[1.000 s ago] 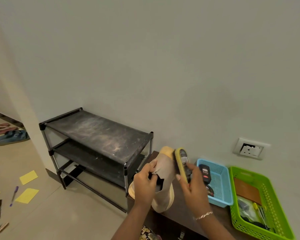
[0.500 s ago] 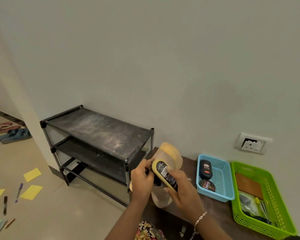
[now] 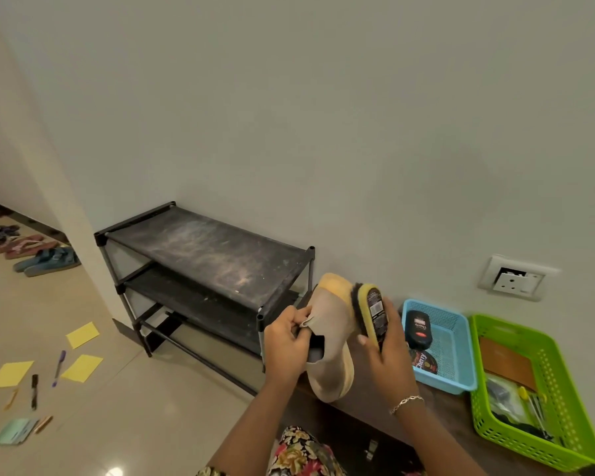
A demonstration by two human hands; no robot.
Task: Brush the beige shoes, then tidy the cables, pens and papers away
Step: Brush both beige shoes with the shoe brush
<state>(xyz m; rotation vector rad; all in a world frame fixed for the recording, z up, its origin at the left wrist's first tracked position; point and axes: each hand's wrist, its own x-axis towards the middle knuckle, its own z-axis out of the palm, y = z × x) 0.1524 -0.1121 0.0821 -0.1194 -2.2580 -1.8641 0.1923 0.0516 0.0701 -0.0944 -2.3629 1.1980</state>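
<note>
A beige shoe (image 3: 330, 334) with a yellowish sole is held toe-up over the edge of a dark low table. My left hand (image 3: 287, 345) grips it at the collar. My right hand (image 3: 387, 359) holds a yellow shoe brush (image 3: 370, 312) with black bristles pressed against the shoe's upper near the toe. On the floor at the left lie yellow papers (image 3: 82, 368), a purple pen (image 3: 59, 367), a black marker (image 3: 34, 391) and a green paper (image 3: 14, 431).
A black two-tier shoe rack (image 3: 203, 266) stands against the wall. A blue basket (image 3: 442, 379) holds polish items; a green basket (image 3: 543, 448) holds small tools. A wall socket (image 3: 516, 282) sits above them. Sandals (image 3: 45, 259) line the far-left floor.
The brush has moved from the shoe's collar side up toward the toe on the right side. My left hand still grips the shoe.
</note>
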